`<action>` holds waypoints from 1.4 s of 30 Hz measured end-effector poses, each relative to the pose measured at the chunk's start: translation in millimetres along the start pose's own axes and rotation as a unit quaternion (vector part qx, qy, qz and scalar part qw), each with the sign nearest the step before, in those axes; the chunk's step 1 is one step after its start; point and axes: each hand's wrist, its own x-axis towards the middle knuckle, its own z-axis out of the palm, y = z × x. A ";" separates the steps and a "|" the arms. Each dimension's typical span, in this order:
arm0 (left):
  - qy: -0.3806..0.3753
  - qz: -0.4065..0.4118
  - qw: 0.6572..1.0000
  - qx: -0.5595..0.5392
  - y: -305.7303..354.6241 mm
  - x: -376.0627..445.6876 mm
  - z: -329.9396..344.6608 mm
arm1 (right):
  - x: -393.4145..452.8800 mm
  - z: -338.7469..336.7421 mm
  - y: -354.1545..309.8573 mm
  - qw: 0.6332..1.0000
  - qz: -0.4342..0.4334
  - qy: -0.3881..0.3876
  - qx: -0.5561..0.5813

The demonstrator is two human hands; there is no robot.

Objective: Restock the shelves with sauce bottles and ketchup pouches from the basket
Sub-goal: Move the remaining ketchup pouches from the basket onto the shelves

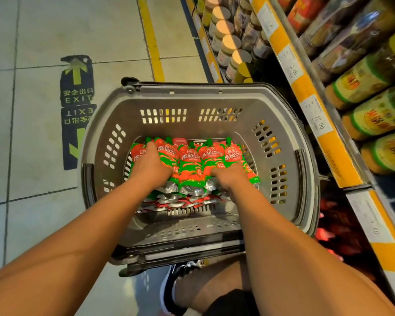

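while both hands are down in the grey basket (214, 99), the left hand (149, 164) lies on the left end of the row of ketchup pouches (191, 163), fingers curled over a pouch top. the right hand (228, 176) holds the right end; i cannot tell how its fingers curl. the pouches look soft, squishy and shiny, so they may slip and sag. squeezing the row from both ends and lifting it as one bunch looks best. the basket sits on the tiled floor (39, 37), with an exit sticker (78, 92) on its left. the shelf (306, 106) of jars (374, 117) is close on the right.
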 end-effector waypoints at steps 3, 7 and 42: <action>-0.006 -0.002 0.999 -0.035 1.1 0.4 1.7 | -3.9 -3.8 0.8 0.999 0.008 -0.037 0.038; -0.012 -0.015 0.997 -0.081 0.4 -1.2 1.1 | -18.1 -12.5 -1.4 0.992 0.008 -0.059 0.111; -0.222 0.101 0.891 -0.384 110.1 -195.2 -22.6 | -214.8 -161.1 113.6 0.777 -0.097 0.007 0.621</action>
